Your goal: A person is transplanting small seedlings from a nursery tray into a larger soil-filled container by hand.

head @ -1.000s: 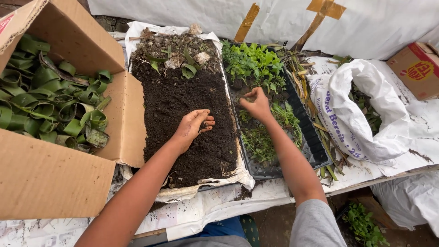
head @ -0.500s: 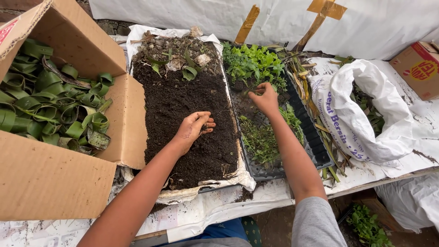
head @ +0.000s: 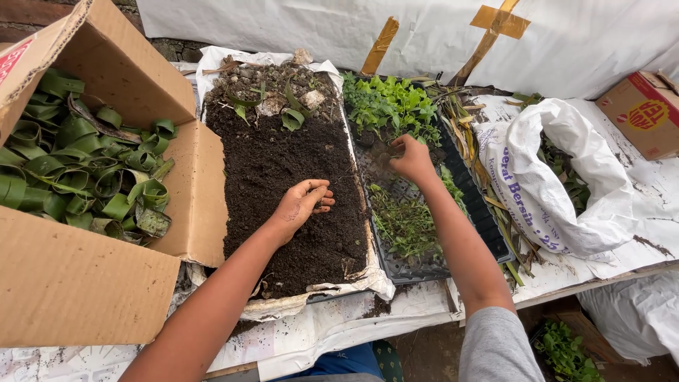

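Seedlings crowd the far end of the black tray near the middle of the surface, and your right hand pinches into them, fingers closed on what looks like a small plant, though I cannot tell for sure. Your left hand rests on the dark soil in the neighbouring tray, fingers curled loosely, grasping nothing clear. Leaf cups fill the cardboard box at the left edge; none shows soil, so most work seems left.

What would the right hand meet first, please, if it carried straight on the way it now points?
Probably the leafy green seedlings at the far end of the black tray; the right hand points toward them, though depth is unclear.
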